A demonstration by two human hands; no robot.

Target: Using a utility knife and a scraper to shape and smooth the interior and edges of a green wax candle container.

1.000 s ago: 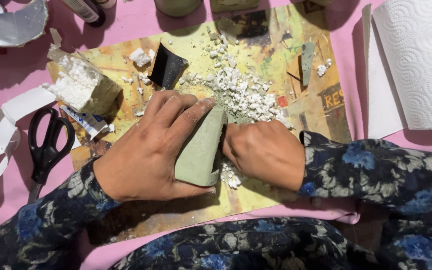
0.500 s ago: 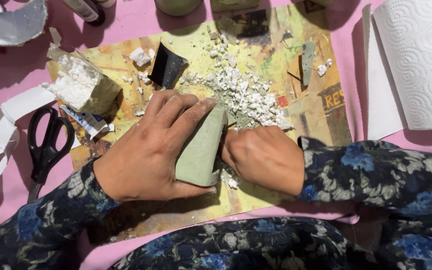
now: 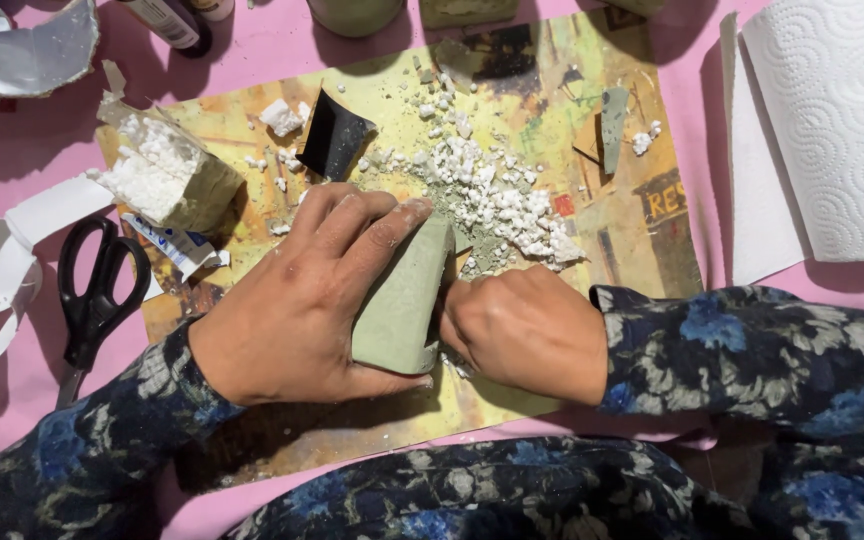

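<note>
A green cone point(image 3: 404, 300) is held by the left hand point(image 3: 302, 300) and pressed against by the right hand point(image 3: 527, 335) on a yellow mat point(image 3: 552, 90). White crumbs point(image 3: 492, 195) are heaped just beyond; scissors point(image 3: 92, 290) lie to the left on the pink bench point(image 3: 282, 60).

Both hands sit mid-mat: the left hand point(image 3: 302, 290) lies over the green block point(image 3: 404, 300), and the right hand point(image 3: 527, 330) presses against the block's right side, so no gap shows between them. Just beyond, a crumb pile point(image 3: 482, 200) and a black shard point(image 3: 334, 138) crowd the far path. To the left, the foam chunk point(image 3: 167, 180), a small tube point(image 3: 180, 245) and scissors point(image 3: 97, 290) block the way. Bare mat point(image 3: 642, 250) lies open to the right, up to the paper towel roll point(image 3: 832, 130). Bottles point(image 3: 167, 18) line the far edge. The pink surface point(image 3: 12, 400) near left is open.
</note>
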